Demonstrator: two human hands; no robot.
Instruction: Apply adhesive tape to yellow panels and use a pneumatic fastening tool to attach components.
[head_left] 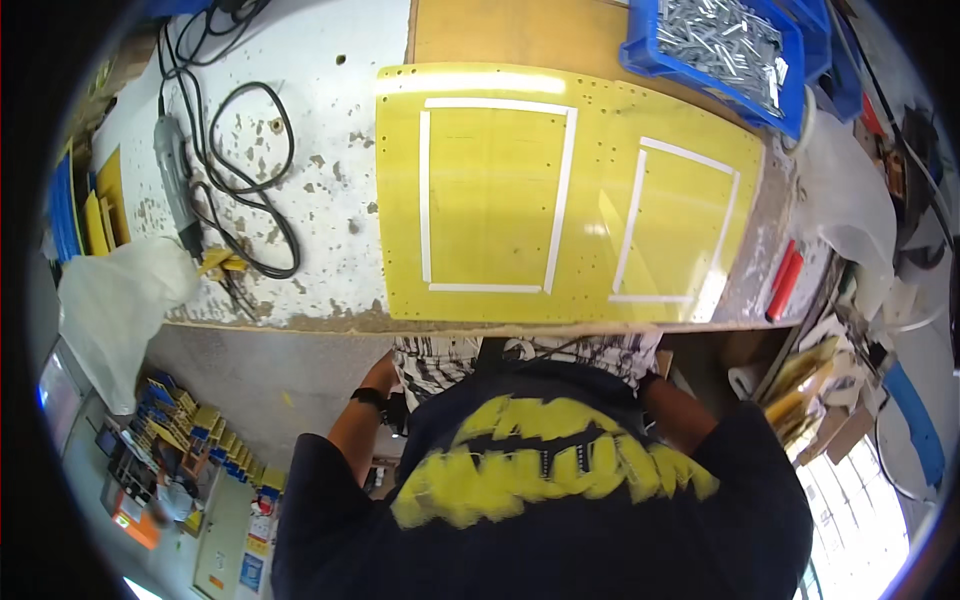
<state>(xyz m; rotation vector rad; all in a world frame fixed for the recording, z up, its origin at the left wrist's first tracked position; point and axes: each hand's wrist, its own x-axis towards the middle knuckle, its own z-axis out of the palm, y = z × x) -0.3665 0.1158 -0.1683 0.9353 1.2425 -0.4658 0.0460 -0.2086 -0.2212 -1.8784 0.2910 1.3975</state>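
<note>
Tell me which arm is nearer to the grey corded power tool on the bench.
Left. The left arm is below the bench's front edge, to the right of the power tool; the right arm is also below that edge, but much farther right.

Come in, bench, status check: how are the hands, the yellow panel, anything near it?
Left hand off the bench, grip unclear; right hand hidden. Yellow panel lying flat. Blue bin by its far right corner.

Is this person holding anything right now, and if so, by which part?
That can't be told: only a bit of the left hand shows below the edge of the workbench, its grip hidden, and the right hand is out of sight.
</note>
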